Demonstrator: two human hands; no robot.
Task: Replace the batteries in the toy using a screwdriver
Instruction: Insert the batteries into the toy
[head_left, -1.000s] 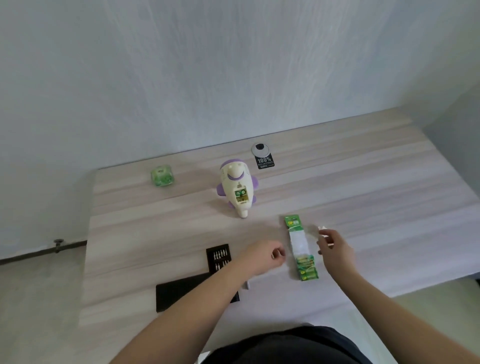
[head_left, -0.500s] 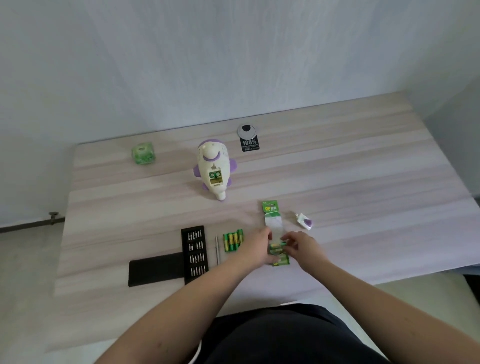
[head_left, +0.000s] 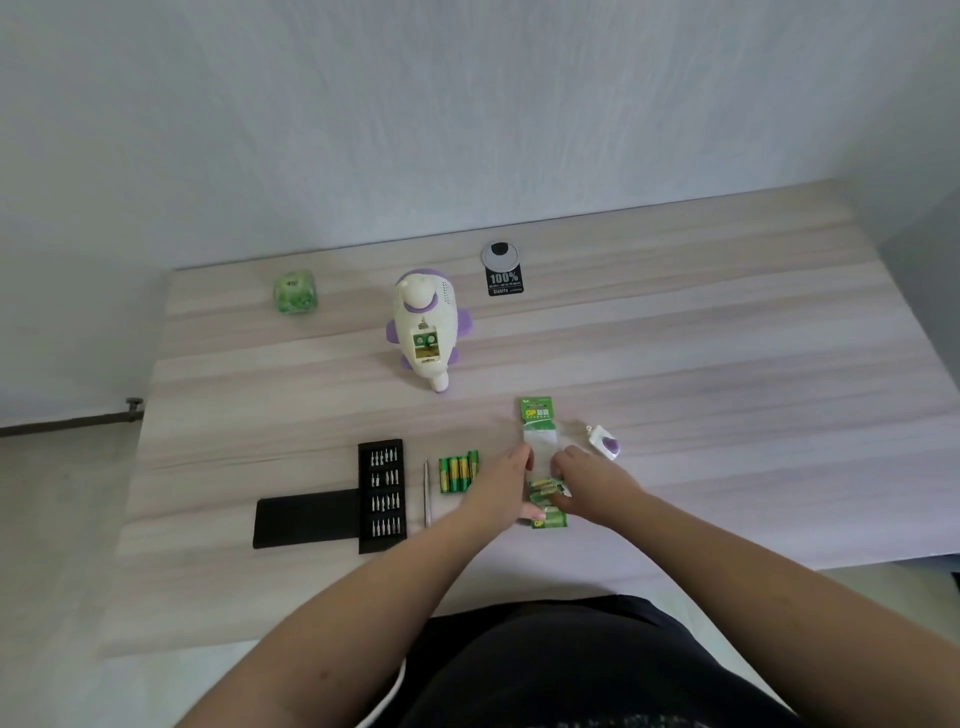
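Both hands meet on the battery pack (head_left: 540, 431) near the desk's (head_left: 727, 364) front edge. The left hand (head_left: 501, 486) lies along the pack's left side, thumb on its lower end; the right hand (head_left: 587, 480) curls its fingers onto the batteries still in the pack. Just left lie loose green batteries (head_left: 458, 471), then a slim screwdriver (head_left: 426, 491), then an open black bit case (head_left: 382, 496). A small white-and-purple cover (head_left: 604, 442) sits right of the pack. The toy (head_left: 426, 325) lies toward the back edge, its battery compartment open.
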